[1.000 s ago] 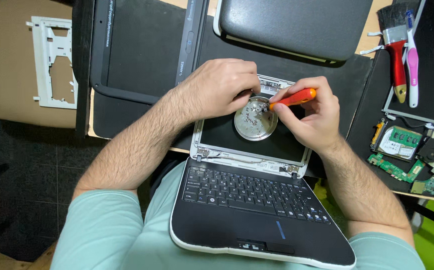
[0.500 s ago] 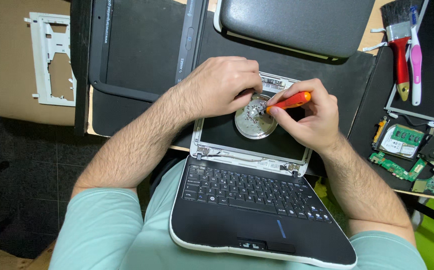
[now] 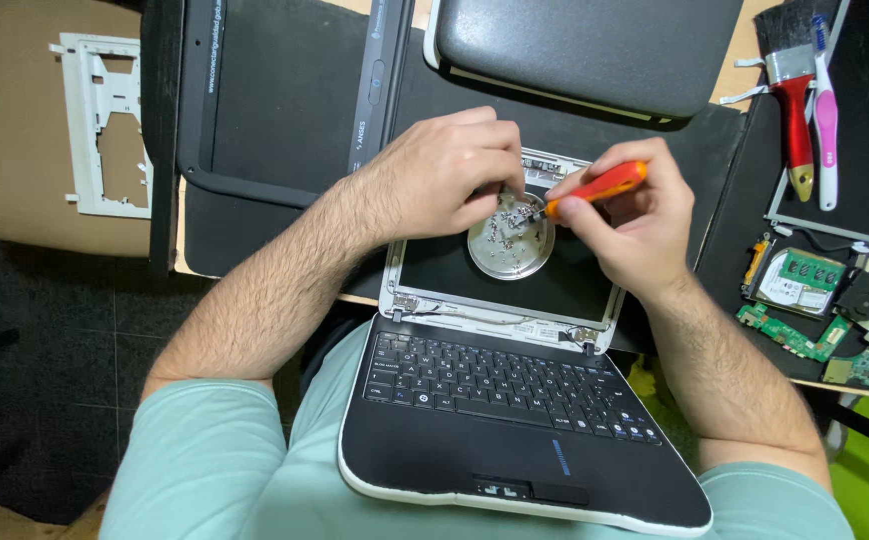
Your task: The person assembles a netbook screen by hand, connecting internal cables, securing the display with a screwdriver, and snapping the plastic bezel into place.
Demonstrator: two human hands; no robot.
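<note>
your left hand (image 3: 445, 175) pinches into the round silver metal dish of small screws (image 3: 511, 238) on the laptop's opened lid, while your right hand (image 3: 627, 222) just right of it grips the orange-handled screwdriver (image 3: 595, 188), tip pointing left at the dish.

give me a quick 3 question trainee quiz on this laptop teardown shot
1. True or false: the right hand holds an orange screwdriver.
2. What does the round metal dish hold? A) small screws B) water C) coins
3. Where does the dish rest?

Key
1. True; its tip points into the dish, next to the left hand.
2. A, small screws.
3. On the laptop lid's inner face, laid flat, where the screen would sit.
</note>
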